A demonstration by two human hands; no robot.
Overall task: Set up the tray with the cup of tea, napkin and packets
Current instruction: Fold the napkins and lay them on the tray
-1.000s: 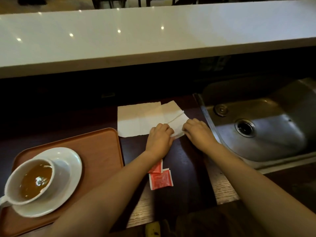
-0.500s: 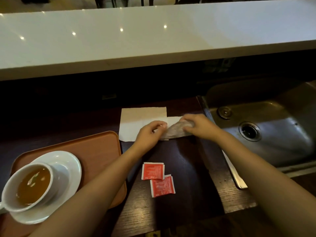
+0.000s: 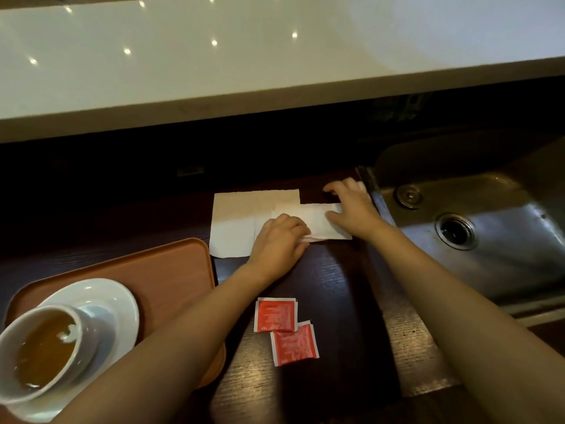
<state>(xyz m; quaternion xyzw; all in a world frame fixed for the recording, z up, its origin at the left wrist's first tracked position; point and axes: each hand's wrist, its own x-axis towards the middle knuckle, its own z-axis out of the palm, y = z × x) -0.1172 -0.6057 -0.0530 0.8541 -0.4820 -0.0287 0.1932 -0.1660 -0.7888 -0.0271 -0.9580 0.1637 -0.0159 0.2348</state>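
A white paper napkin lies on the dark wooden counter, its right part folded over. My left hand pinches the folded part's near edge. My right hand lies flat on the fold's right end, fingers spread. Two red packets lie overlapping on the counter, nearer to me than the napkin. At the lower left an orange tray holds a white saucer with a white cup of tea on it. My left forearm crosses the tray's right edge.
A steel sink is sunk into the counter on the right, right beside my right hand. A raised white countertop runs across the back, with a dark shadowed gap under it.
The napkin's right part was lifted and folded leftward. It now lies flat, with my right hand spread on it and my left hand at its near edge. The view has tilted down.
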